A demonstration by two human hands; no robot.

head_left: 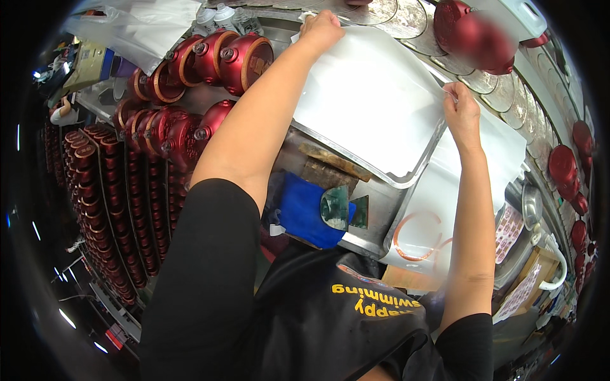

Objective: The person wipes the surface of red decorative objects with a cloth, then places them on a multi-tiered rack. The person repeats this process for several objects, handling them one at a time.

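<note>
Stretching a white sheet (375, 101) across a metal tray (401, 184), pinching it with the left hand (322, 30) toward the tray's far-left corner and the right hand (462, 113) just past its right edge, near dark-red pots (244, 62).

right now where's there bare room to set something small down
Bare metal shows between the green pieces, the tray and the lower-right sheet. The white sheet between the left hand and right hand carries nothing. Crowded: the left, packed with red pots, and the upper right, lined with silver discs.
</note>
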